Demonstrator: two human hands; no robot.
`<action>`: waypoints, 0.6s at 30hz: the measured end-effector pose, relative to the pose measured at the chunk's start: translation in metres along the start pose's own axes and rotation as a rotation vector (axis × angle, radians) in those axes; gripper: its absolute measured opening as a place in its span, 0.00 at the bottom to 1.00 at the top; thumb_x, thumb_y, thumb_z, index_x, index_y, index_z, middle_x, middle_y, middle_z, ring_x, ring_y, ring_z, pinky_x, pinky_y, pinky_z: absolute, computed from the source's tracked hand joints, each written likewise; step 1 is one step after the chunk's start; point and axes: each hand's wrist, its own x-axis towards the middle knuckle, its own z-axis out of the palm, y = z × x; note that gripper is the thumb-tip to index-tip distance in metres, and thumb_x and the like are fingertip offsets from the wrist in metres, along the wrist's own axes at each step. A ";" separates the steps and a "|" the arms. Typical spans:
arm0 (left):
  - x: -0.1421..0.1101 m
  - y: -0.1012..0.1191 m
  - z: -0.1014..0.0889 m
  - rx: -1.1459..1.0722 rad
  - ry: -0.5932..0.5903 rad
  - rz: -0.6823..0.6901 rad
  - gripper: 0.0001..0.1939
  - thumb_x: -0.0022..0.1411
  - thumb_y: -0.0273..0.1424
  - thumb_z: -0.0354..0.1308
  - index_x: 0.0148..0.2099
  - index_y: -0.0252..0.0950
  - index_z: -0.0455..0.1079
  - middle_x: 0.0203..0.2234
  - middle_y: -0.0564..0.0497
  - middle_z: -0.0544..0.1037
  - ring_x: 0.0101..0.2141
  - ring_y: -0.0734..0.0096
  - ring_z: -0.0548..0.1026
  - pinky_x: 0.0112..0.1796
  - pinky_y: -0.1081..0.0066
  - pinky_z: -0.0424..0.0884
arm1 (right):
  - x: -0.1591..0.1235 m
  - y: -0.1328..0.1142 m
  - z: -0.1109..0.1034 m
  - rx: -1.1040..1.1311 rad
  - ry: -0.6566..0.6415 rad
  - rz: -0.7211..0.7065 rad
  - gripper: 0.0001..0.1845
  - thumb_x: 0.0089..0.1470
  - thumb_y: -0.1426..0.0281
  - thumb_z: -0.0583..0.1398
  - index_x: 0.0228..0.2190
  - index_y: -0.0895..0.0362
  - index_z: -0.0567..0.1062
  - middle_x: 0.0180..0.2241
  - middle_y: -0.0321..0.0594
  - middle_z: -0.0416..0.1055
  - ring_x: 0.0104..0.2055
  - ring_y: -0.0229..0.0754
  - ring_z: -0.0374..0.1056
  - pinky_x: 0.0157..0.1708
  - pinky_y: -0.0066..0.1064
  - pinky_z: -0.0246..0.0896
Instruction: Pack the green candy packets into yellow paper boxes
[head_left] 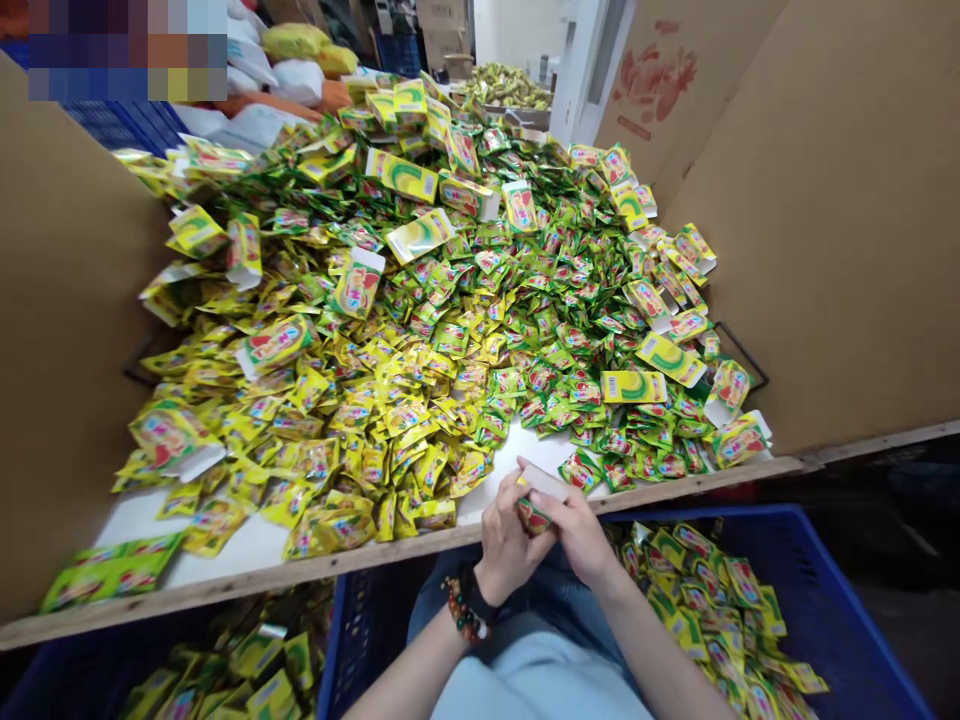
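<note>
- Nearest on my feed: the pale blue shirt (525, 680) and the bare right forearm (660, 650), with dark jeans (457, 590) just beyond.
- The left hand (510, 545) and right hand (576, 530) meet just above the worktop's near edge, holding a small carton (541, 490) with a white flap on top and red-and-green print below.
- I read the grip on both sides as closed: the hands press in together, pinching the carton between fingers and thumbs.
- A beaded bracelet (463, 608) and a dark band (476, 590) circle the left wrist.
- The carton is over the worktop's wooden edge (300, 570), beside bare white worktop (510, 450).
- A large heap of yellow-green sachets (450, 340), mixed with flat printed cartons (634, 387), spreads across the worktop toward the far end.
- Below the edge, blue plastic crates (787, 530) sit near left and near right, both holding more sachets and cartons.
- Tall cardboard panels (75, 300) stand along the left and right sides.
- Far off, past the heap, I see white sacks (296, 80) at left and a tray of sachets (506, 90) at centre.
</note>
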 end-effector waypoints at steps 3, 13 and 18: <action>0.002 0.003 -0.001 0.059 -0.097 -0.089 0.32 0.62 0.33 0.51 0.65 0.33 0.46 0.52 0.33 0.69 0.49 0.56 0.75 0.44 0.58 0.76 | -0.002 0.000 0.002 -0.003 -0.062 -0.066 0.20 0.58 0.61 0.60 0.51 0.50 0.76 0.55 0.41 0.72 0.61 0.52 0.65 0.62 0.49 0.58; 0.007 0.006 0.001 0.074 -0.153 -0.160 0.32 0.57 0.30 0.52 0.63 0.33 0.50 0.50 0.35 0.71 0.48 0.53 0.75 0.45 0.58 0.74 | 0.008 0.000 0.005 -0.083 0.093 -0.056 0.16 0.57 0.66 0.60 0.47 0.51 0.79 0.50 0.39 0.76 0.55 0.50 0.72 0.58 0.48 0.64; 0.006 0.006 0.002 0.072 -0.163 -0.198 0.33 0.58 0.32 0.52 0.64 0.34 0.49 0.50 0.36 0.71 0.47 0.53 0.75 0.44 0.57 0.75 | 0.010 -0.003 -0.001 -0.099 0.036 -0.067 0.16 0.59 0.65 0.59 0.47 0.51 0.78 0.50 0.39 0.76 0.54 0.51 0.72 0.59 0.51 0.63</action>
